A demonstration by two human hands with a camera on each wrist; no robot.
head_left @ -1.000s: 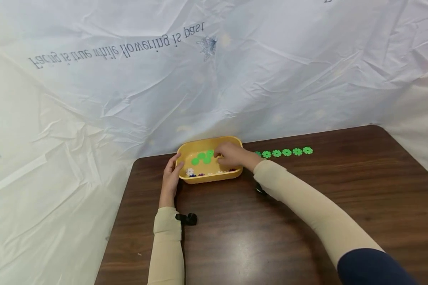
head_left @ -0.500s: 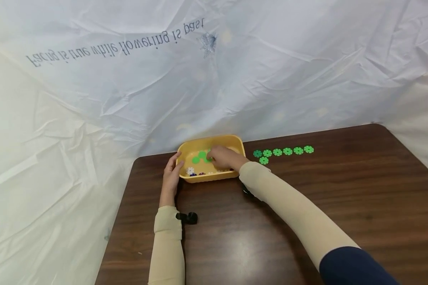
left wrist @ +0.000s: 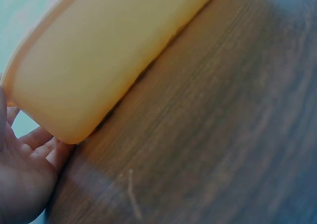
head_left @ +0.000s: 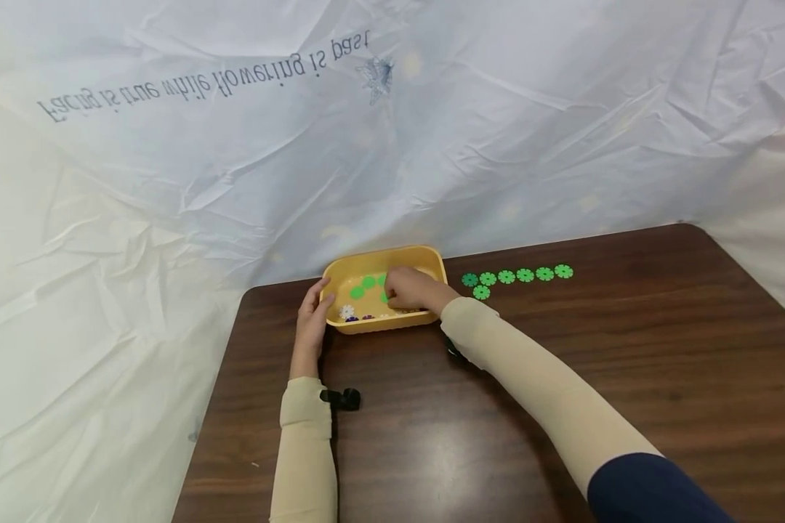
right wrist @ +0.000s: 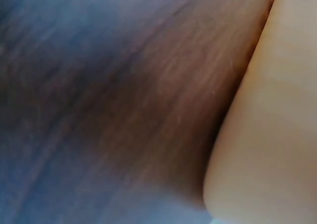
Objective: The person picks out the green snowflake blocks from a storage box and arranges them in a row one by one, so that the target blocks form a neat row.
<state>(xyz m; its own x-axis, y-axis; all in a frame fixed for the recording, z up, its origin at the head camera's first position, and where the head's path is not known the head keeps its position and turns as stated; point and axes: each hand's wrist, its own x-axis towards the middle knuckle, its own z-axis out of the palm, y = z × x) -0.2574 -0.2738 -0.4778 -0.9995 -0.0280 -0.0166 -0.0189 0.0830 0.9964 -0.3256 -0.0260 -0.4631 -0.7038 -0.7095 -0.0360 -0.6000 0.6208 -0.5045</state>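
Observation:
A yellow plastic basin (head_left: 379, 326) stands at the back of the brown table. My left hand (head_left: 310, 327) grips its left end, thumb over the rim and fingers along the outside; the left wrist view shows those fingers around the basin's corner (left wrist: 74, 130). Inside lie several green snowflake discs (head_left: 357, 293), with a white disc (head_left: 347, 311) and some dark and white ones along the near wall. My right hand (head_left: 411, 288) reaches into the basin with curled fingers over the green discs. Its fingertips are hidden, so I cannot tell whether it holds one.
Right of the basin runs a row of green snowflake discs (head_left: 525, 275), with a darker green disc (head_left: 469, 279) at its left end. One more green disc (head_left: 480, 292) lies just in front of the row. A white printed sheet (head_left: 235, 160) hangs behind the table (head_left: 530, 450).
My right hand has moved left within the basin to the green discs, uncovering the row's left end and the single disc before it. My left hand stays on the basin.

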